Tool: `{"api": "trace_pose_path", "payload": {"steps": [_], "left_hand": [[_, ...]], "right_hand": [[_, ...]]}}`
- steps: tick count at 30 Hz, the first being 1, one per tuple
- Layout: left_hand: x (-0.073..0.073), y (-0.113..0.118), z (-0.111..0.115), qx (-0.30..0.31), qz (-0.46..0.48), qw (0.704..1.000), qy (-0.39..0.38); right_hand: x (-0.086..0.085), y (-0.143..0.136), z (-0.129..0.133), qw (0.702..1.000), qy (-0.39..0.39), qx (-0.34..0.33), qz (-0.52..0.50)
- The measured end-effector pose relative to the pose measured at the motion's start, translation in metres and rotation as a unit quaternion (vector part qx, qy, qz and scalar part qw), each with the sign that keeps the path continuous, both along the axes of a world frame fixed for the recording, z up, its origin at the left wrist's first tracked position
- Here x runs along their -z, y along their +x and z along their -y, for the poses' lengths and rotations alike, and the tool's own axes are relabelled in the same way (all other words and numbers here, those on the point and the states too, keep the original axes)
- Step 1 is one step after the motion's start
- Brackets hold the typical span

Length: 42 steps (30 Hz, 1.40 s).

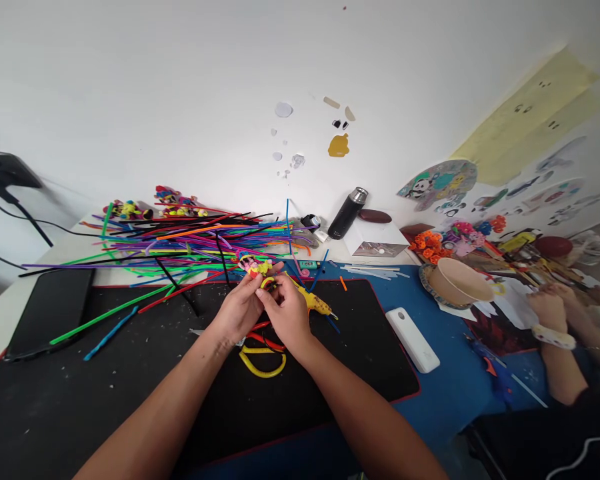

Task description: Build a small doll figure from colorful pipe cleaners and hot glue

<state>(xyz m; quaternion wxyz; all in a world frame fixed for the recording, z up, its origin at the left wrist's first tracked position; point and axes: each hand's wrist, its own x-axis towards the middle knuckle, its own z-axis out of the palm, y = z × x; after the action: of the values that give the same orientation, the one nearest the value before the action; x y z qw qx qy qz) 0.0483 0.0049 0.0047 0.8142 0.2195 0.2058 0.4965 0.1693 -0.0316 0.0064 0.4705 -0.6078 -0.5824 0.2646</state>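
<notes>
Above the black mat my two hands meet around a small colourful pipe-cleaner figure [253, 264]. My left hand [239, 312] is closed around its lower part, with the figure's head and yellow-pink body showing above the fingers. My right hand [289, 315] pinches a yellow-and-black curl [268, 283] at the figure's lower side; whether the two are joined I cannot tell. Just beyond my right hand lies a yellow glue gun [319, 305]. Yellow handles [263, 363] and red handles [267, 338] of cutting tools rest below my hands, their other ends partly hidden.
A heap of coloured pipe cleaners [200, 243] spreads behind the mat [330, 373], near several finished figures [173, 200]. A dark phone-like slab [50, 313], white power bank [413, 340], black flask [347, 213], white box [377, 240] and bowl [463, 280] stand around. A co-worker's hands [550, 303] are at right.
</notes>
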Motion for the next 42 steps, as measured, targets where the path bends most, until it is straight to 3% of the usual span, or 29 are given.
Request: {"api": "trace_pose_path", "payload": {"steps": [10,13,20,33,42], "left_hand": [[0.002,-0.006,-0.005,-0.007,0.009,1.0,0.008],[0.002,-0.006,-0.005,0.002,-0.014,1.0,0.022],[0.009,-0.006,-0.004,0.036,-0.034,0.999,0.011],[0.012,-0.007,-0.004,0.045,-0.02,0.999,-0.004],[0.006,-0.007,-0.004,0.053,-0.01,0.998,0.013]], "right_hand": [[0.007,0.008,0.002,0.996,0.018,-0.053,-0.068],[0.0,0.018,0.006,0.993,0.036,-0.066,-0.095],[-0.017,0.032,0.004,0.992,0.023,-0.115,-0.049],[-0.019,0.027,0.005,0.993,0.006,-0.112,-0.032],[-0.014,0.026,0.008,0.991,0.017,-0.124,-0.037]]}}
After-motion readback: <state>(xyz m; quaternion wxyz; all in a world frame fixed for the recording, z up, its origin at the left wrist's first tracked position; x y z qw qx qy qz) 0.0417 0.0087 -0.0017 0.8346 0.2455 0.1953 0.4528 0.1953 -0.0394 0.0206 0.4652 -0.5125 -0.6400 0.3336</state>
